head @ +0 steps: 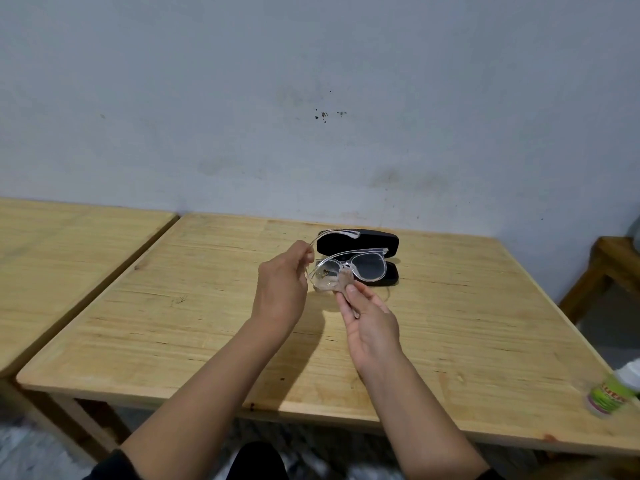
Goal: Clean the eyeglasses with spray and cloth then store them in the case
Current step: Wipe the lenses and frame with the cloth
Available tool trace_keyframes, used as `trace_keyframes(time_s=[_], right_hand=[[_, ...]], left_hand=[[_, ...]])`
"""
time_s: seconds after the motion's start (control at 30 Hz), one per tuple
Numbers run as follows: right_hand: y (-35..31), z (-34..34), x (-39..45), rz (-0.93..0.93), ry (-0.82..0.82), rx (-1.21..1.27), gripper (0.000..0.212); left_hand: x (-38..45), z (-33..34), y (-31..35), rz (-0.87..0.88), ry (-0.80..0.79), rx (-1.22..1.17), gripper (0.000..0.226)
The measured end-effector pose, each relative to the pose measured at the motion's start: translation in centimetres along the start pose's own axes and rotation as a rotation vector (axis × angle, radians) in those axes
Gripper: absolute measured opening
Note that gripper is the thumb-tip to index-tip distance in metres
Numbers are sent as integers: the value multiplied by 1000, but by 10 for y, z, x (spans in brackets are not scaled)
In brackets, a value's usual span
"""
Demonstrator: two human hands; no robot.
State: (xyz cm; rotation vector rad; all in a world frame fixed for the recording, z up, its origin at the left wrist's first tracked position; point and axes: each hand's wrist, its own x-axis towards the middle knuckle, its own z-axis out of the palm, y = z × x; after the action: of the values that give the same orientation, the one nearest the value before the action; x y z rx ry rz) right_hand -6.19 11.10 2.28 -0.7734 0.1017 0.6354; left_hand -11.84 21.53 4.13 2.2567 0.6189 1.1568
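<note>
I hold clear-framed eyeglasses (360, 263) above the wooden table (207, 323). My left hand (282, 289) grips the frame at its left hinge, with one temple arm arching up over the fingers. My right hand (370, 320) pinches a small pale cloth (334, 284) against the left lens; the thumb lies on the cloth. Behind the glasses a black case (388, 242) lies open on the table, partly hidden by the frame. A spray bottle (613, 393) with a green label lies on its side at the table's right edge.
A second wooden table (69, 244) stands to the left with a narrow gap between. A wooden stool (602, 265) stands at the far right. A grey wall (311, 98) runs right behind the tables.
</note>
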Motion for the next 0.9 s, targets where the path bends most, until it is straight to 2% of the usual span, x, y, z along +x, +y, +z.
trace_keyframes(time_s=[0.13, 0.4, 0.63, 0.77, 0.9], right_hand=[[2, 16, -1, -25, 43, 51, 12], [-3, 28, 1, -185, 234, -64, 26], [-3, 26, 2, -277, 158, -257, 25], [-1, 24, 3, -306, 168, -425, 30], [3, 21, -3, -408, 170, -547, 24]], left_hand=[[-6, 5, 7, -10, -8, -37, 28], [-17, 9, 11, 46, -14, -100, 27], [-11, 8, 10, -38, -28, -104, 26], [-8, 7, 9, -70, -34, -120, 29], [-10, 6, 11, -83, -53, -139, 31]])
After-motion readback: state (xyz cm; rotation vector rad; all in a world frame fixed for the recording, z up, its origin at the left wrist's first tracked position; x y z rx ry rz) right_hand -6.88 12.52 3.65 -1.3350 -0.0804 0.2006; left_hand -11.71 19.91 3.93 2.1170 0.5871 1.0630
